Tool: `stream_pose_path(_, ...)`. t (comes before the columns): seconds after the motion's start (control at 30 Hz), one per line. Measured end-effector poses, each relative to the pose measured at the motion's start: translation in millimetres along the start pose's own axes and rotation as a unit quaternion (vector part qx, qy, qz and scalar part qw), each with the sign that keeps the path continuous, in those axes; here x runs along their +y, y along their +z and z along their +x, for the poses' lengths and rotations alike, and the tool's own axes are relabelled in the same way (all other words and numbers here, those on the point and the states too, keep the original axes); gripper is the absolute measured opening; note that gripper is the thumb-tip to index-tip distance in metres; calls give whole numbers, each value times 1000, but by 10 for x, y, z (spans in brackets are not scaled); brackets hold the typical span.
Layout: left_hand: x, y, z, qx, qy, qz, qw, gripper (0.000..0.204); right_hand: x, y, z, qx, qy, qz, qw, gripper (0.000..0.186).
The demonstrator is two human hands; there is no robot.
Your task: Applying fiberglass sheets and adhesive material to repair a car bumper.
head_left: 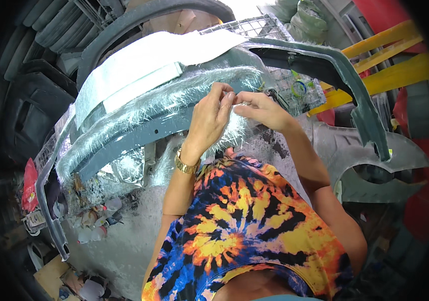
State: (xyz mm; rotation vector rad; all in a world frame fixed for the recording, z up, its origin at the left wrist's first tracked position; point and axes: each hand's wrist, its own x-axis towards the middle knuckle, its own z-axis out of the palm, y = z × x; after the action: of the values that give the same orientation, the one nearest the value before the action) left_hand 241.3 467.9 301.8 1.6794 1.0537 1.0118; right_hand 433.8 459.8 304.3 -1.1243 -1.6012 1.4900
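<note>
Where hands (232,103) meet, fingertips pinch fibreglass mat (174,98) edge on bumper (139,135).

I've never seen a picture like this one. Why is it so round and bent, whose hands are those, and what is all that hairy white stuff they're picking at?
The picture comes from a wide fisheye camera worn on a person's head, looking down, so straight edges curve. There is no machine: both hands are the person's own. The left hand, above a gold wristwatch, and the right hand meet fingertip to fingertip, pinching wispy white glass-fibre strands. Those strands cover a long curved grey car-body panel. A white sheet of matting lies higher on it. Another grey-green panel sits to the right, yellow metal bars behind it. The tie-dye shirt is the person's.
</note>
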Motion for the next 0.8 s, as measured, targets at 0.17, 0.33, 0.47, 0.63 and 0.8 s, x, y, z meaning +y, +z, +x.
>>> stream_pose_path(0.17, -417, -315, -249, -165, -105, 19, 980, 28, 30, -240, -70, -25, 77, -87, 993, 22)
stream_pose_path(0.33, -347, -310, -273, -204, -27, -8, 979, 28, -74, -169, -88, -142, -41, -288, 946, 27)
stream_pose_path(0.47, -452, -249, -341, -146, 49, 54, 987, 26, -54, 18, -130, -108, -10, -317, 942, 37)
stream_pose_path(0.63, -258, -81, -614, -31, 111, 49, 992, 19, 89, 298, -355, 97, -40, -149, 983, 27)
stream_pose_path(0.8, -153, -115, -741, 22, 130, 22, 991, 14, 499, 226, -339, 230, -220, -28, 948, 29)
